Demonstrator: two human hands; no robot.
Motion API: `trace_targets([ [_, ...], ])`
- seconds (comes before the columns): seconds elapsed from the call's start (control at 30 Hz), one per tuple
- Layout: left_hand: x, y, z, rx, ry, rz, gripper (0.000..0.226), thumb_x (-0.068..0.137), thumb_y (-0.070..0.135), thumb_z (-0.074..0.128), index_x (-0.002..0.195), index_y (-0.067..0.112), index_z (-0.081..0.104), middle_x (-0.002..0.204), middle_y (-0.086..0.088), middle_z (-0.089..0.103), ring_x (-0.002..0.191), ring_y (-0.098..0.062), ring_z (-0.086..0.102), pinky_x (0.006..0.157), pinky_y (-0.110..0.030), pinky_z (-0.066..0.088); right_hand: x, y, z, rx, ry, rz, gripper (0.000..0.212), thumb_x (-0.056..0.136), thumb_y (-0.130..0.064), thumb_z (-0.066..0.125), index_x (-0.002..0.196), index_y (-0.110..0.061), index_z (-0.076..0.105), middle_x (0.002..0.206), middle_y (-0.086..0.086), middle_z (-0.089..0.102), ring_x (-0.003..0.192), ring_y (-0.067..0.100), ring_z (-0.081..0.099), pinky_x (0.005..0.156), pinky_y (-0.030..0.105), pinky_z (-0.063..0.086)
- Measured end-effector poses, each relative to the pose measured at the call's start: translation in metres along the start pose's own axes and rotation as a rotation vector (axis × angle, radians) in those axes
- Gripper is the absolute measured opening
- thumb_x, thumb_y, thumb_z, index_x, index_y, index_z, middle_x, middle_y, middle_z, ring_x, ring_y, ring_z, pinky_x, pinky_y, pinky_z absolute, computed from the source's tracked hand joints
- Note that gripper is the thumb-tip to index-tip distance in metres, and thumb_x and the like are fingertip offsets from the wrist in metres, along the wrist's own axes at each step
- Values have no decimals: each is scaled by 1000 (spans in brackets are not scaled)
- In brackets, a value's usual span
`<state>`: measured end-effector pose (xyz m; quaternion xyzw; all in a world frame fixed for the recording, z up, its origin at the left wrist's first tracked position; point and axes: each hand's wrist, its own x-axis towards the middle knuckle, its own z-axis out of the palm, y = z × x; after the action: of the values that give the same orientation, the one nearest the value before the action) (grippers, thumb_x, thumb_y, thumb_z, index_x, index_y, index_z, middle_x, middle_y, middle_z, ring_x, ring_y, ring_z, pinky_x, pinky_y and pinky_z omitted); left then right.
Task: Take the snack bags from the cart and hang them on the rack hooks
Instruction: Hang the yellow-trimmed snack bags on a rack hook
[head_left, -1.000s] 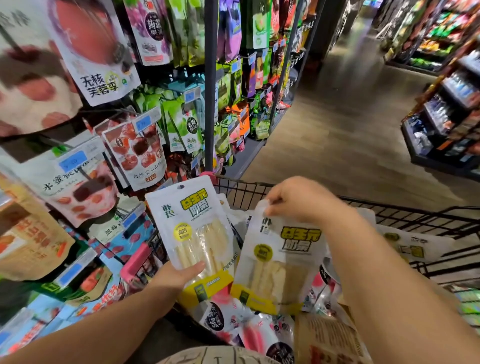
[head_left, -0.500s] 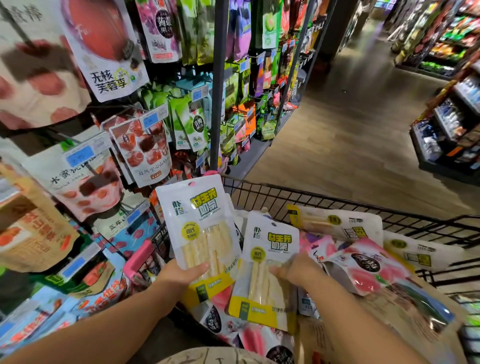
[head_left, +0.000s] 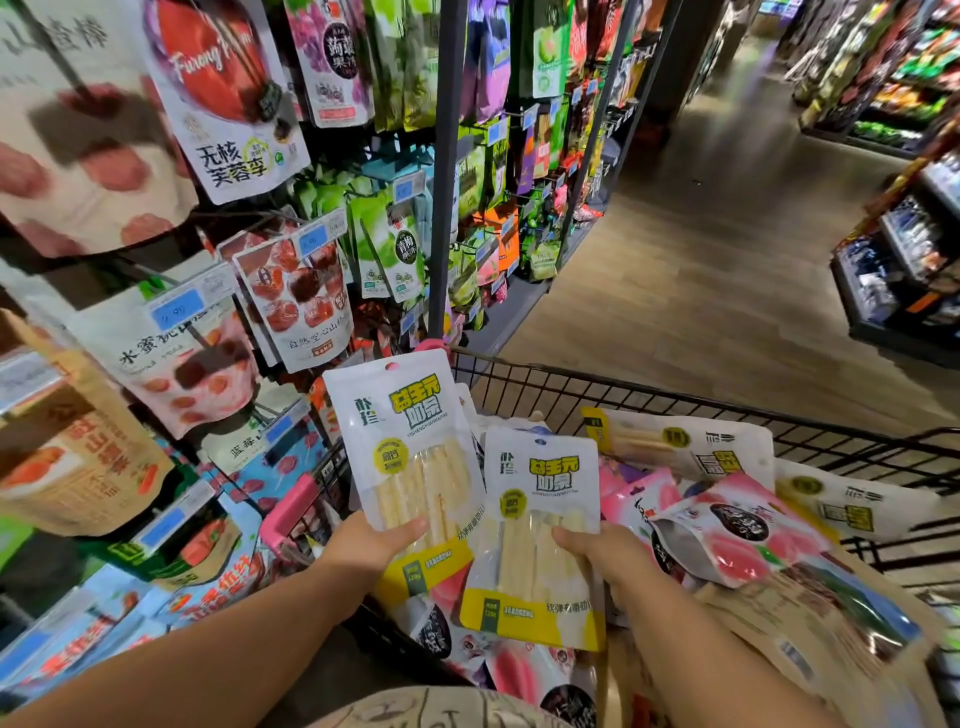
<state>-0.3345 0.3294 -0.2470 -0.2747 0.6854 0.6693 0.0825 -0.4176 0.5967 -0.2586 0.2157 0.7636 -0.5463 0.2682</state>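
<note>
Snack bags (head_left: 410, 452): two pouches upright over the cart (head_left: 675, 402), near the rack (head_left: 441, 208).
Left hand (head_left: 363, 543): thumb pinched the taller pouch (head_left: 405, 415) low.
Right hand (head_left: 602, 553): pinched the other pouch (head_left: 540, 499) low.
Handling: I judged them light, floppy, slick; grip near the hang-hole.

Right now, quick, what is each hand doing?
Left hand: holds a white-and-yellow plastic snack bag, upright.
Right hand: holds a second matching white-and-yellow bag beside the first.

Glossy plastic snack bags (head_left: 410, 457) with clear windows, black wire metal cart (head_left: 649, 400), pink plastic cart handle (head_left: 288, 512), matt brown paper pouch (head_left: 78, 467), wood-look floor (head_left: 701, 291)
</note>
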Motion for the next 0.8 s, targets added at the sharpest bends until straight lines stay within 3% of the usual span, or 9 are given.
trace_targets([
  [0.1,-1,0,1,-20,3,5,32,82,23,75,113,16,66,104,-4,71,94,-22,67,84,-34,50,-4,-7,0,226,-48,-12,24,86,-5,70,109,-7,64,101,15,72,96,33,67,93,52,52],
  [0.23,-3,2,1,-63,5,8,30,83,21,74,112,17,65,100,-2,71,91,-19,67,78,-30,49,-8,-22,-3,314,-51,-117,31,89,-5,66,120,-8,61,110,14,71,103,31,66,97,49,49],
  [0.37,-8,6,-4,-100,-9,32,25,82,22,74,106,24,67,104,-1,73,94,-19,69,85,-34,51,-27,-53,-1,401,-113,-229,22,91,-4,61,111,-12,64,101,10,75,91,27,70,81,44,57],
  [0.47,-21,20,-13,-139,-44,83,18,84,19,72,97,30,66,92,12,74,87,-7,69,78,-26,51,-42,-77,16,355,-207,-305,21,91,-4,61,112,-8,65,104,14,74,92,29,72,81,45,58],
  [0.57,-37,36,-32,-154,-43,129,23,81,26,75,103,29,67,95,14,74,92,-5,69,87,-28,51,-50,-100,42,252,-255,-369,25,87,-7,68,111,-10,67,106,14,74,99,33,70,93,54,52],
  [0.63,-48,45,-49,-158,-4,148,37,76,37,78,109,27,66,102,11,74,99,-10,68,97,-34,48,-57,-118,64,198,-262,-403,25,85,-9,71,110,-12,68,103,11,75,95,31,71,87,49,55],
  [0.73,-63,56,-79,-167,72,175,35,77,40,77,109,29,67,104,11,73,101,-11,68,102,-41,45,-72,-145,101,93,-300,-510,22,83,-15,75,104,-14,70,98,11,75,83,25,71,67,35,53],
  [0.8,-77,62,-101,-143,128,186,41,69,52,78,106,36,68,103,15,73,103,-11,67,101,-40,45,-83,-162,128,1,-355,-583,27,76,-26,79,99,-16,70,96,14,75,80,25,70,67,41,55],
])
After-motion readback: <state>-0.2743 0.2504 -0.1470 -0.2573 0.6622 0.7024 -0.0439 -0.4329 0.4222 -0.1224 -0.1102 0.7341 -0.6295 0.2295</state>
